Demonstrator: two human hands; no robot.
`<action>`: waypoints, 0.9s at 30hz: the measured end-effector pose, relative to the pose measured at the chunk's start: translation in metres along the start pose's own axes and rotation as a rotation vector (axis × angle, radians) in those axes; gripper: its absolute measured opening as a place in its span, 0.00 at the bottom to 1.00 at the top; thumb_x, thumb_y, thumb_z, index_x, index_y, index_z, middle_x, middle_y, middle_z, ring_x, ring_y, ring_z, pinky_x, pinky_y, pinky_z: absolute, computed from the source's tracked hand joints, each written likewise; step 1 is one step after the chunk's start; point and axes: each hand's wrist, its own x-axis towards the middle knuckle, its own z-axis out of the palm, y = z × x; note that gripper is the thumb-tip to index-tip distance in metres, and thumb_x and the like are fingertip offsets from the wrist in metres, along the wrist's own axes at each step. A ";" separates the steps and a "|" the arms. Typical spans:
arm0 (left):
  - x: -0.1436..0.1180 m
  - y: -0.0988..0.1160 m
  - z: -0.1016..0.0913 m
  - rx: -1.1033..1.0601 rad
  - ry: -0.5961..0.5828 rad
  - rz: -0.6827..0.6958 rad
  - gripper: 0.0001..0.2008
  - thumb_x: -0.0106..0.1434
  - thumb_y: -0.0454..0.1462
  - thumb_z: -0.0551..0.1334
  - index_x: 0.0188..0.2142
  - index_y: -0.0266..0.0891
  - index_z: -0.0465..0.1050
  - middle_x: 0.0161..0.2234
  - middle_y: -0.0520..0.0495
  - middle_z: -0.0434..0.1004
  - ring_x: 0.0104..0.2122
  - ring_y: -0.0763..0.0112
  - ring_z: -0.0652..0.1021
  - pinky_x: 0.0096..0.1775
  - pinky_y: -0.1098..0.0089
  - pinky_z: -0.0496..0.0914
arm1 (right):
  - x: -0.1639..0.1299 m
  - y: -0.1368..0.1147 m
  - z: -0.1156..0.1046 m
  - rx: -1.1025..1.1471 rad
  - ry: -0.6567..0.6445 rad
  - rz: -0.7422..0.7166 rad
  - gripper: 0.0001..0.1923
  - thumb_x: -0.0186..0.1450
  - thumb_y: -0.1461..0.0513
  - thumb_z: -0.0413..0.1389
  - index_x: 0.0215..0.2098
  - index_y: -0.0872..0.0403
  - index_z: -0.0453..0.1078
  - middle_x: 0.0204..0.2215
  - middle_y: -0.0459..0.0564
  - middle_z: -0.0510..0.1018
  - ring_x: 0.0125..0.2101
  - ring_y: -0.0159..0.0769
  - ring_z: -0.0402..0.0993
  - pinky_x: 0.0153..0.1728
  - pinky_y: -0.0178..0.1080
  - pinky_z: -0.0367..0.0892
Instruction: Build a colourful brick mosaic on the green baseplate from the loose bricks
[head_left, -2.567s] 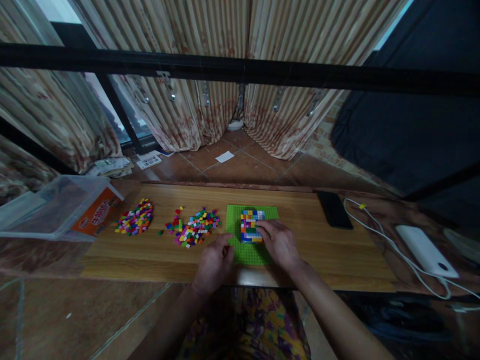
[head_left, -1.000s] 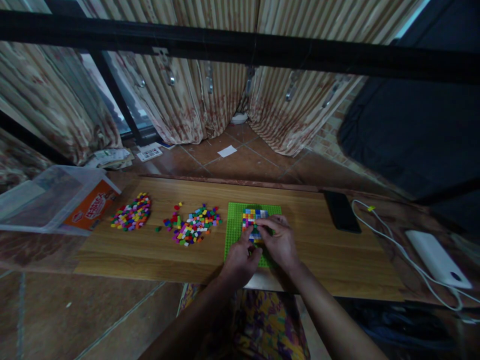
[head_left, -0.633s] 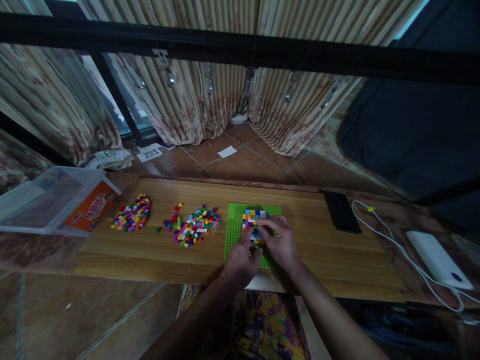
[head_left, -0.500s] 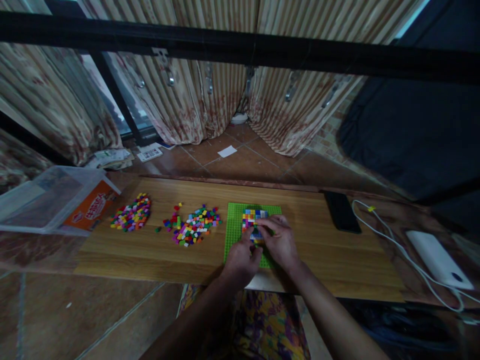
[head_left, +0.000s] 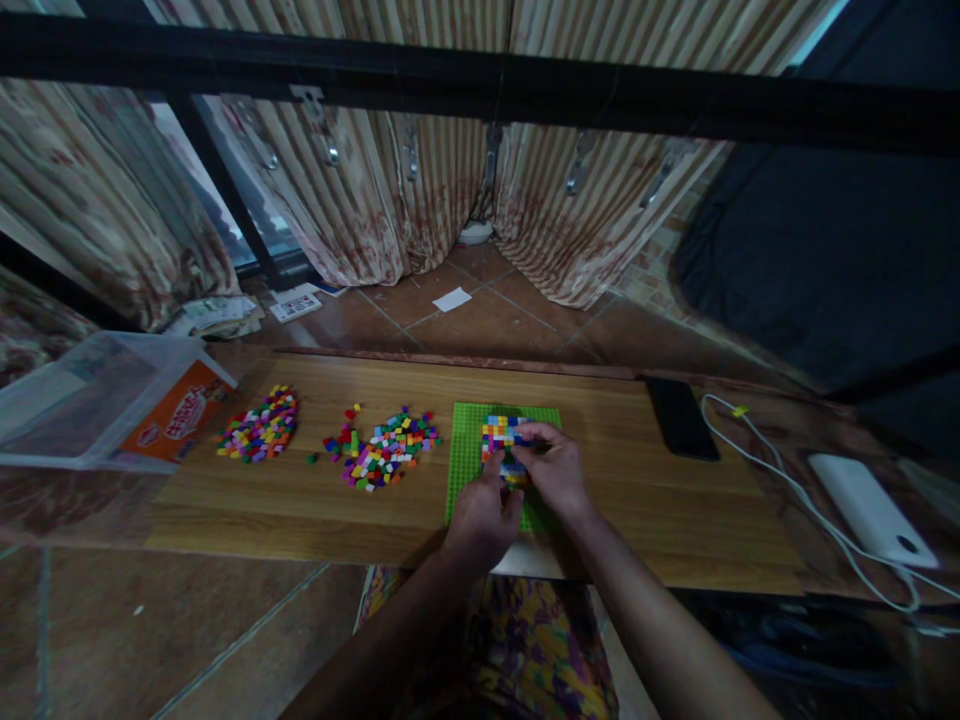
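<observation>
A green studded baseplate (head_left: 466,440) lies on the wooden board, with a block of small multicoloured toy bricks (head_left: 498,428) built up on its middle. My left hand (head_left: 484,520) reaches in from the near side, its index fingertip touching the lower left of the bricks and its thumb held apart. Over the right part of the bricks is my right hand (head_left: 556,470), thumb and index finger bent towards each other at the surface. Whatever sits between those fingertips is too small to make out. Both hands cover part of the brick pattern.
Loose bricks (head_left: 386,450) lie scattered left of the baseplate, with a denser brick pile (head_left: 262,425) farther left. A clear plastic box (head_left: 90,400) stands at the left end. To the right are a black phone (head_left: 681,418), a white cable (head_left: 780,470) and a white power bank (head_left: 870,508).
My right hand's fingers have shifted slightly and the gap between thumb and index looks wider. My left index finger stays at the bricks. The whole view has moved a little.
</observation>
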 end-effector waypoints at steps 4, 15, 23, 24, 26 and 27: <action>0.000 0.000 0.002 0.011 0.003 0.000 0.26 0.61 0.39 0.54 0.58 0.32 0.60 0.24 0.50 0.75 0.21 0.70 0.72 0.27 0.70 0.63 | 0.001 -0.002 0.004 0.011 0.013 0.073 0.11 0.49 0.62 0.58 0.32 0.53 0.75 0.32 0.48 0.77 0.33 0.36 0.72 0.36 0.39 0.68; -0.006 0.003 -0.002 -0.039 0.003 -0.007 0.26 0.62 0.38 0.54 0.59 0.32 0.59 0.23 0.51 0.73 0.21 0.71 0.71 0.26 0.71 0.62 | 0.002 -0.011 -0.004 0.210 0.046 0.119 0.10 0.46 0.60 0.62 0.28 0.54 0.75 0.27 0.46 0.78 0.30 0.35 0.72 0.35 0.38 0.68; -0.040 -0.008 -0.034 -0.136 0.035 -0.097 0.24 0.62 0.37 0.55 0.58 0.37 0.61 0.27 0.52 0.75 0.27 0.73 0.74 0.34 0.72 0.67 | -0.033 -0.028 -0.016 0.216 0.161 0.052 0.10 0.56 0.56 0.60 0.33 0.54 0.74 0.30 0.49 0.79 0.31 0.36 0.74 0.36 0.40 0.68; -0.045 -0.012 -0.039 -0.148 0.049 -0.097 0.24 0.62 0.37 0.55 0.58 0.37 0.62 0.28 0.52 0.76 0.28 0.72 0.75 0.35 0.72 0.68 | -0.040 -0.033 -0.013 0.190 0.128 0.024 0.10 0.58 0.56 0.59 0.34 0.53 0.74 0.31 0.49 0.79 0.32 0.36 0.74 0.36 0.40 0.68; -0.055 -0.023 -0.049 -0.170 0.095 -0.082 0.23 0.62 0.37 0.55 0.57 0.38 0.63 0.33 0.49 0.78 0.32 0.70 0.77 0.37 0.71 0.70 | -0.053 -0.042 -0.002 0.114 0.021 -0.054 0.09 0.61 0.56 0.56 0.36 0.52 0.74 0.34 0.49 0.79 0.34 0.37 0.74 0.37 0.39 0.69; -0.058 -0.028 -0.054 -0.173 0.125 -0.083 0.22 0.62 0.38 0.55 0.56 0.38 0.63 0.36 0.47 0.79 0.34 0.69 0.77 0.38 0.70 0.70 | -0.058 -0.046 0.006 0.062 -0.051 -0.103 0.09 0.62 0.57 0.55 0.36 0.51 0.74 0.34 0.49 0.78 0.35 0.36 0.74 0.38 0.39 0.69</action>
